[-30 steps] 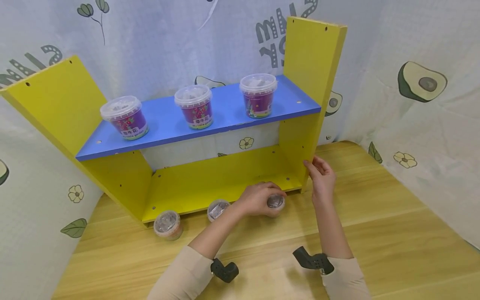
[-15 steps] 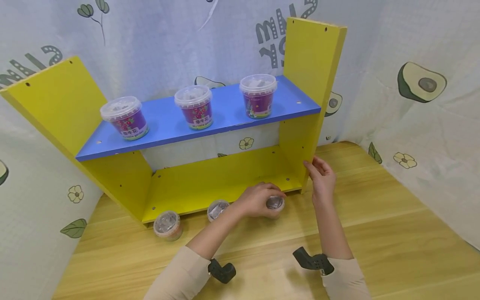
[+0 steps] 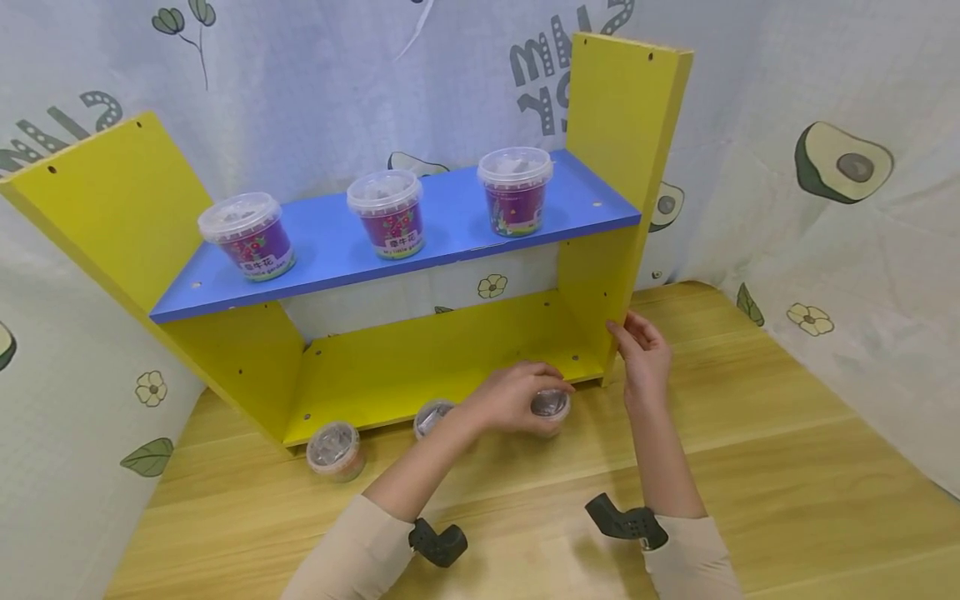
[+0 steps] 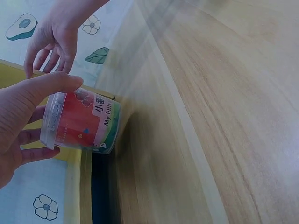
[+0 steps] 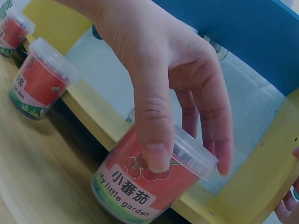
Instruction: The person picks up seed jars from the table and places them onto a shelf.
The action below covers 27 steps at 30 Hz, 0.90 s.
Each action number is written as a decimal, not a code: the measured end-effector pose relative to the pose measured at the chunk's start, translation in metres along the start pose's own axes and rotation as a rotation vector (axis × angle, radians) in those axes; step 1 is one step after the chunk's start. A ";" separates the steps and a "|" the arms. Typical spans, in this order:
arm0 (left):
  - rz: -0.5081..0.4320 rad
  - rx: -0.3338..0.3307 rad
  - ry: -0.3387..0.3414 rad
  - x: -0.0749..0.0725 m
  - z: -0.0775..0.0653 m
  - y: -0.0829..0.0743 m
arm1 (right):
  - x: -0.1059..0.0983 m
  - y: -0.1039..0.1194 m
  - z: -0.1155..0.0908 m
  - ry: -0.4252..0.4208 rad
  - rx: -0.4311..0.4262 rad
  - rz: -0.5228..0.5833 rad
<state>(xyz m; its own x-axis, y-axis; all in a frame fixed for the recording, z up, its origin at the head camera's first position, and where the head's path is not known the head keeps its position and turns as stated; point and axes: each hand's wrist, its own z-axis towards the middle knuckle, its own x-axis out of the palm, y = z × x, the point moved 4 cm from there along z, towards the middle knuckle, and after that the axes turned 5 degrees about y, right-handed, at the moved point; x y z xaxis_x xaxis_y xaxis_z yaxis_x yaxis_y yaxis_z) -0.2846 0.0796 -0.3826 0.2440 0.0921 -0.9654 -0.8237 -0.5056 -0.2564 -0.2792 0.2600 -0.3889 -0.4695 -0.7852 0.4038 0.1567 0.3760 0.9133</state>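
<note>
My left hand (image 3: 517, 400) grips a small lidded plastic cup (image 5: 145, 182) near its lid. In the left wrist view, the thumb of my left hand (image 4: 28, 102) lies along the upper side of this red cup (image 4: 81, 121). The cup is at the front right edge of the yellow and blue shelf (image 3: 420, 354). My right hand (image 3: 645, 358) holds the shelf's right side panel by its front edge, thumb toward the inside and fingers outside. At the right wrist view's edge, only parts of my right hand (image 5: 287, 203) show.
Two similar cups stand along the shelf's front: one at the left (image 3: 335, 450) and one in the middle (image 3: 429, 419), partly behind my left forearm. Three purple cups (image 3: 386, 217) stand on the blue upper board. Behind hangs a printed cloth (image 3: 825, 275); a wooden table (image 3: 757, 467) lies below.
My left forearm has shifted slightly left and covers more of the middle cup. The gripped cup and my right hand stay almost where they were.
</note>
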 end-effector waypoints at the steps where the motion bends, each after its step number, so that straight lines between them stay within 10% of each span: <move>1: -0.002 0.001 -0.001 0.000 0.000 0.000 | 0.000 0.000 0.000 0.001 0.004 -0.003; 27: -0.034 0.008 -0.067 -0.036 0.009 0.007 | -0.001 -0.001 0.000 0.016 -0.014 0.006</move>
<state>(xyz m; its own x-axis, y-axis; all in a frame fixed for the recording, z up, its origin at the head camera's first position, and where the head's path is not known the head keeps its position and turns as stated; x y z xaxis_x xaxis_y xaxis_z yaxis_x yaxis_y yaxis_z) -0.3035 0.0802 -0.3505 0.2378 0.1663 -0.9570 -0.8196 -0.4945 -0.2895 -0.2792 0.2609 -0.3901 -0.4548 -0.7904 0.4104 0.1722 0.3740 0.9113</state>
